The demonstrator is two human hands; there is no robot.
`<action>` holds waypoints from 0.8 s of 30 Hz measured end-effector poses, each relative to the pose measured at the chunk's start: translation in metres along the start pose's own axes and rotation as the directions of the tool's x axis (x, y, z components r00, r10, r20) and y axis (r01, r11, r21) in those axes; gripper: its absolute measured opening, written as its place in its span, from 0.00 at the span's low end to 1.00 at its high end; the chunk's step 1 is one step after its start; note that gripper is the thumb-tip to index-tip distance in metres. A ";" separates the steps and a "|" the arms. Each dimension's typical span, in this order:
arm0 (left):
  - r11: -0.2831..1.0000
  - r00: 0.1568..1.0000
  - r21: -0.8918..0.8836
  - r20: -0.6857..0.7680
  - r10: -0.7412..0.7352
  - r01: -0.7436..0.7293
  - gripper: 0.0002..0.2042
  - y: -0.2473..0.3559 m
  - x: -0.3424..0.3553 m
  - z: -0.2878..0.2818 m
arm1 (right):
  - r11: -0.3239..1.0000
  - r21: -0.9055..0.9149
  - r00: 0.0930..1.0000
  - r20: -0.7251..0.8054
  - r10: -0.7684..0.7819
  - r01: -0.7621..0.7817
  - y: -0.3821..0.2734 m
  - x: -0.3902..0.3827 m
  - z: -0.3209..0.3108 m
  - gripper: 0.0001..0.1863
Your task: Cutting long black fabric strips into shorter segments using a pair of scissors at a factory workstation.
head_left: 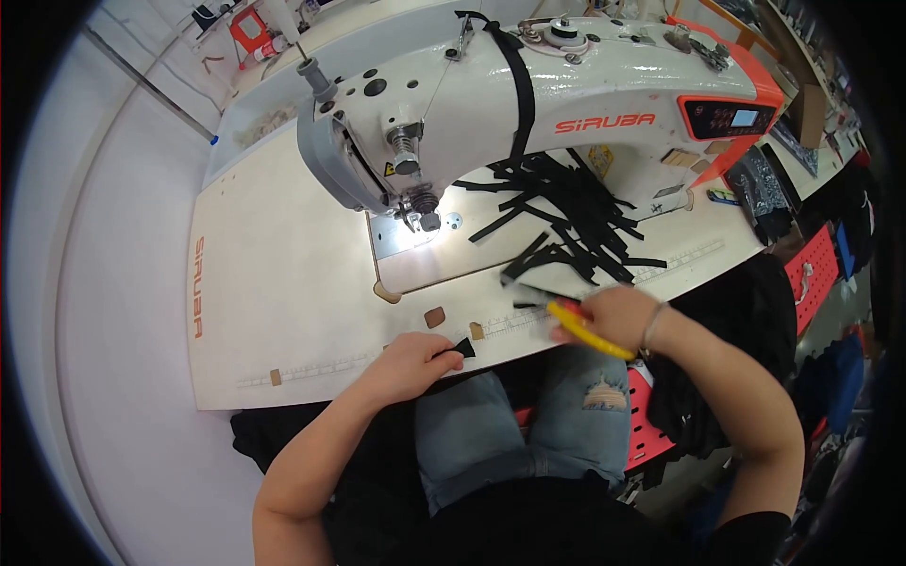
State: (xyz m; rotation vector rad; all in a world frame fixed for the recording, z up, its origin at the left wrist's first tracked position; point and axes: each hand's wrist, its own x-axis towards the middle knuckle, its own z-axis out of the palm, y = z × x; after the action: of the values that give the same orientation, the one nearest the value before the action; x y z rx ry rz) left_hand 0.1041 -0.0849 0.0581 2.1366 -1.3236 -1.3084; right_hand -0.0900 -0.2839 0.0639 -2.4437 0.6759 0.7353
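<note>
My left hand (pixel 415 363) is at the table's front edge, its thumb and fingers closed on a short black fabric strip (pixel 462 349). The strip's end sticks out to the right of the fingertips. My right hand (pixel 613 319) grips scissors (pixel 590 332) with yellow and red handles, somewhat smeared by motion. Their blades point up and left, toward a tangled heap of black strips (pixel 576 203). A few loose strips lie close to the blade tips. Behind the hands stands a white and orange sewing machine (pixel 453 104), its lamp lit over the metal needle plate (pixel 401 236).
Along the front of the pale table (pixel 255 311) runs a printed ruler scale (pixel 514 321), with small brown patches (pixel 434 317) nearby. Dark cloth (pixel 727 311) hangs at the right front edge. A red perforated panel (pixel 813 283) stands at the right.
</note>
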 end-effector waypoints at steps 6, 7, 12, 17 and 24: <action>0.999 1.000 -0.035 -0.025 0.015 -0.016 0.11 0.003 0.002 0.001 | 0.974 -0.041 0.931 -0.305 0.199 -0.222 0.015 0.019 -0.040 0.34; 0.997 0.998 -0.065 -0.051 0.041 -0.044 0.11 0.001 0.000 0.001 | 0.975 -0.046 0.933 -0.304 0.194 -0.218 0.010 0.013 -0.042 0.34; 0.982 0.998 -0.182 -0.037 0.046 -0.052 0.11 0.006 0.001 0.001 | 0.998 0.051 0.924 -0.380 0.046 -0.029 -0.013 -0.028 -0.020 0.30; 0.967 0.989 -0.208 -0.020 0.150 -0.151 0.10 0.019 0.008 0.010 | 0.825 0.497 0.925 -0.371 -0.076 0.267 -0.037 -0.007 0.031 0.19; 0.950 0.976 -0.225 -0.018 0.218 -0.217 0.11 0.030 0.007 0.023 | 0.450 0.819 0.927 -0.370 -0.063 0.357 -0.045 0.005 0.047 0.17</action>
State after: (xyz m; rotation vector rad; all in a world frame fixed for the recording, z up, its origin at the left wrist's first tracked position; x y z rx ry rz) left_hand 0.0701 -0.1015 0.0617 1.7810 -1.3014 -1.3075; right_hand -0.0775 -0.2243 0.0407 -1.5729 0.6080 -0.1364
